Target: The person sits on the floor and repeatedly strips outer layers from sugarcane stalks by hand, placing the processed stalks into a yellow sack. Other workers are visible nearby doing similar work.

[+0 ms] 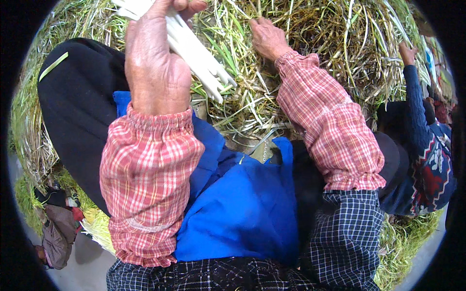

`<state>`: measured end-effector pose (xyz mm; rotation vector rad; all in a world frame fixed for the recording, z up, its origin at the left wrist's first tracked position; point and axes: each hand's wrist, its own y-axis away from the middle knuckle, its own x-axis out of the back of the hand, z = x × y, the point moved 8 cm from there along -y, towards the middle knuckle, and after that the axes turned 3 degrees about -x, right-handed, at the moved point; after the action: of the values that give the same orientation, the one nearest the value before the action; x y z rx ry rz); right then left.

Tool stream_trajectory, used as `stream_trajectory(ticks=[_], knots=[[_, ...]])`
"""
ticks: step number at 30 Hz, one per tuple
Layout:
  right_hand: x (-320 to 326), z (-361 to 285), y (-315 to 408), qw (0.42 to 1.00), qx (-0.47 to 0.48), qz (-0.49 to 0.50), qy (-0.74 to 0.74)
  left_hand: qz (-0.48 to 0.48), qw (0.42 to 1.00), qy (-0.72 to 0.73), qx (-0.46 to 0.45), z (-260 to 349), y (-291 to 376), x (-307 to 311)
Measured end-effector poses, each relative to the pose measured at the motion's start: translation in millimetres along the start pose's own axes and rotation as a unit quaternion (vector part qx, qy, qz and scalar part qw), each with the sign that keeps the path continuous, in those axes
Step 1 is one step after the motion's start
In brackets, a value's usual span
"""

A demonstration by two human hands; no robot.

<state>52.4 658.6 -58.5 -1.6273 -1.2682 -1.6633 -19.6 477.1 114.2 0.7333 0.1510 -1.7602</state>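
Note:
My left hand (160, 72) is raised at the upper left, its fingers closed around a bundle of white vegetable stalks (196, 51). The stalks slant down to the right, with their cut-looking ends above the littered ground. Part of the bundle passes behind the hand. Further right, my right hand (268, 38) reaches into a heap of brown and green leafy stalks (320, 40). Its fingertips touch thin strands there, but whether they grip any is hard to see. Loose green leaves (225, 51) lie between the two hands.
A blue apron (244, 207) covers my lap between dark-trousered knees (76, 87). Another person (418, 163) sits close on the right, an arm stretched to the heap. Pale bundled stalks (96, 227) lie at lower left near a person in a brown garment (58, 236).

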Motion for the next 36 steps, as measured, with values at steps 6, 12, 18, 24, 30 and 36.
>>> stream_trajectory(ticks=[6, 12, 18, 24, 30, 36], knots=[[-23, 27, -14, 0.993, -0.016, 0.033, 0.109, -0.208, 0.971, 0.112, 0.030, 5, -9, -9], [-40, 39, -19, 0.995, -0.063, -0.001, 0.082, -0.246, 0.956, 0.144, 0.070, -4, -13, -7], [-18, 49, -13, 0.996, -0.071, 0.051, -0.026, -0.006, 0.995, 0.082, 0.063, -19, -12, 14], [21, 52, -6, 0.978, 0.013, 0.130, -0.164, -0.007, 0.998, 0.059, 0.033, -23, -11, 19], [64, 43, 9, 0.962, 0.080, 0.108, -0.236, 0.057, 0.996, 0.037, 0.065, -36, -13, 34], [97, 55, 23, 0.968, -0.070, 0.188, 0.149, 0.033, 0.988, 0.113, 0.104, -34, -11, 27]])
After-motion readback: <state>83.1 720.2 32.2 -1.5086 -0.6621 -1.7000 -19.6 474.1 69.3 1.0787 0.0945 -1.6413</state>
